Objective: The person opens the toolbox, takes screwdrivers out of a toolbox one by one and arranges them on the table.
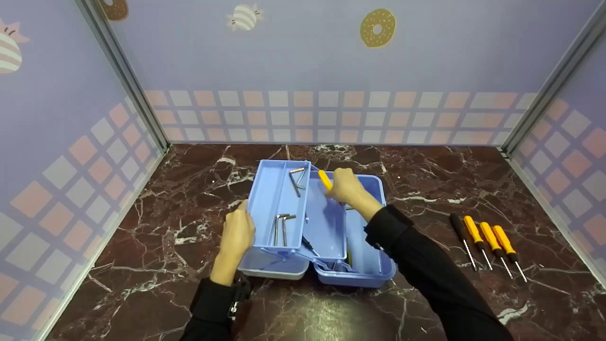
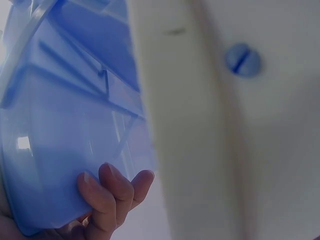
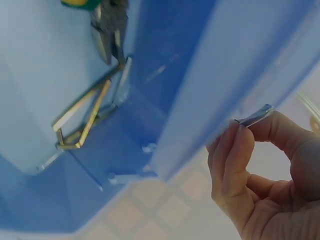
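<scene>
A blue fold-out toolbox (image 1: 355, 278) stands opened on the table. My left hand (image 1: 239, 229) grips the outer left edge of its raised tray (image 1: 267, 199); in the left wrist view the fingers (image 2: 117, 192) curl at the blue plastic. Hex keys (image 1: 285, 229) lie in that tray. Over the far end of the middle tray (image 1: 326, 227), my right hand (image 1: 348, 187) pinches a tool with a yellow end (image 1: 325, 180). In the right wrist view a short metal piece (image 3: 257, 116) shows between thumb and fingertips; I cannot tell the tool's kind.
Right of the box lie several screwdrivers, three yellow-handled (image 1: 492, 237) and one black-handled (image 1: 458, 227). Pliers (image 3: 110, 30) and more hex keys (image 3: 87, 112) are inside the box in the right wrist view. Patterned panels (image 1: 303, 71) enclose the marble-look table (image 1: 156, 265) at back and sides.
</scene>
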`<state>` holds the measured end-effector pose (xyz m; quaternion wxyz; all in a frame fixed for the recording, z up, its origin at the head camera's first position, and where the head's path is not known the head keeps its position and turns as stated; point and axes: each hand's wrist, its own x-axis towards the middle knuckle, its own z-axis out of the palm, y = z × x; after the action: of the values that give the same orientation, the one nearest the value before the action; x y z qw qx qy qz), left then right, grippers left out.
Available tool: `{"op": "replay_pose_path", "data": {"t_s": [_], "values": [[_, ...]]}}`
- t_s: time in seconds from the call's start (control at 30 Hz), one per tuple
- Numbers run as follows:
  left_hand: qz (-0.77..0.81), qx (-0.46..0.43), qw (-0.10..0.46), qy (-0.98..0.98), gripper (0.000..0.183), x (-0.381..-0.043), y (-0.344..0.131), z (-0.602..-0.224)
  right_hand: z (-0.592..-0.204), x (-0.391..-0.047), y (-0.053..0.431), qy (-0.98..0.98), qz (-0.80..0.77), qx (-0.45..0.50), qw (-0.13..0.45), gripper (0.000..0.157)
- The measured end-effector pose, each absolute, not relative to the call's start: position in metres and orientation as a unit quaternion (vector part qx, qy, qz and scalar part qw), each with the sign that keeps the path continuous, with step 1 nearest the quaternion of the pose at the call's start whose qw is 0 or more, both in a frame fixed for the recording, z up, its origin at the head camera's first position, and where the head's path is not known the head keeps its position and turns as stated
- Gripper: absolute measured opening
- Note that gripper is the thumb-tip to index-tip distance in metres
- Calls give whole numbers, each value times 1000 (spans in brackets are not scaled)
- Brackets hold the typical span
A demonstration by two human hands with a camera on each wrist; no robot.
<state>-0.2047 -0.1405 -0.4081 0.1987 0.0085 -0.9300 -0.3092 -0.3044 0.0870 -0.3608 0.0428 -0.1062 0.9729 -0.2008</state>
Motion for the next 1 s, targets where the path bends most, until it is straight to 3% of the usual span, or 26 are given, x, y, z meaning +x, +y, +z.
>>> {"op": "replay_pose_path", "data": {"t_s": [0.3, 0.63, 0.83, 1.0], "values": [[-317, 10, 185, -930, 33, -206, -142, -408, -341, -296, 143, 970, -214, -110, 18, 18], [-319, 13, 180, -930, 34, -206, -141, -407, -353, -296, 235, 975, -210, -75, 6, 21], [-318, 14, 186, -930, 33, -206, -140, -407, -373, -291, 283, 978, -200, -35, 52, 27], [-313, 11, 192, -930, 32, -205, -140, -407, -395, -286, 310, 976, -191, 1, 106, 22]]}}
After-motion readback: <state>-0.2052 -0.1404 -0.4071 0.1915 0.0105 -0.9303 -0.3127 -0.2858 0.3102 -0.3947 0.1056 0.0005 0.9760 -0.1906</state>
